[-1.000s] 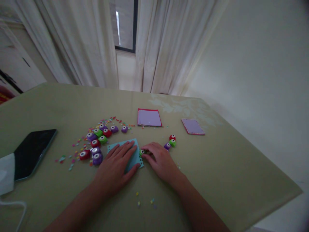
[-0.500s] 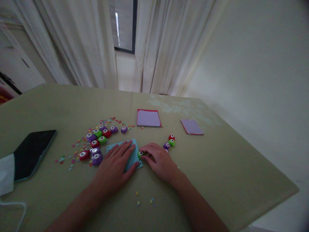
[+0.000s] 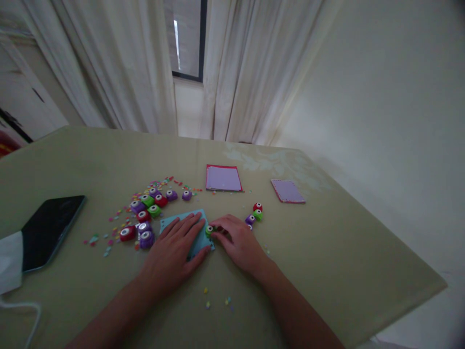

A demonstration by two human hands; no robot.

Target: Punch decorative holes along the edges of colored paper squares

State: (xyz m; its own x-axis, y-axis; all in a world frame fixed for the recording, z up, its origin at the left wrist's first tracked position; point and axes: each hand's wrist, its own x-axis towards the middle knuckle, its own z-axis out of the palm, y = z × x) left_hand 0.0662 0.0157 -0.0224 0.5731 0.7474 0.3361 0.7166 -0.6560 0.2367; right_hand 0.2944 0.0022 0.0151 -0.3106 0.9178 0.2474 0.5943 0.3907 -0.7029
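Observation:
My left hand [image 3: 178, 242] lies flat with its fingers stretched out, pressing a light blue sheet of paper [image 3: 200, 242] to the table. Small punched holes run along the sheet's edges. Thumb and fingers of my right hand [image 3: 240, 240] are closed on a small green paper punch [image 3: 209, 230] with an eye design, which sits at the sheet's right edge. Just beyond this hand are a red punch [image 3: 257, 207], another green punch [image 3: 257, 215] and a purple punch [image 3: 250, 219]; one more behind it is partly hidden.
Several red, green and purple punches [image 3: 144, 216] cluster left of the sheet among coloured paper bits [image 3: 114, 219]. Lilac paper on a red sheet [image 3: 223, 178] and a smaller lilac card [image 3: 288, 191] lie farther back. A dark tablet [image 3: 53, 230] is at the left, with a white cable [image 3: 25, 306] nearer.
The green punch in my right hand has shifted slightly left and up along the sheet's edge. My left hand stays on the paper.

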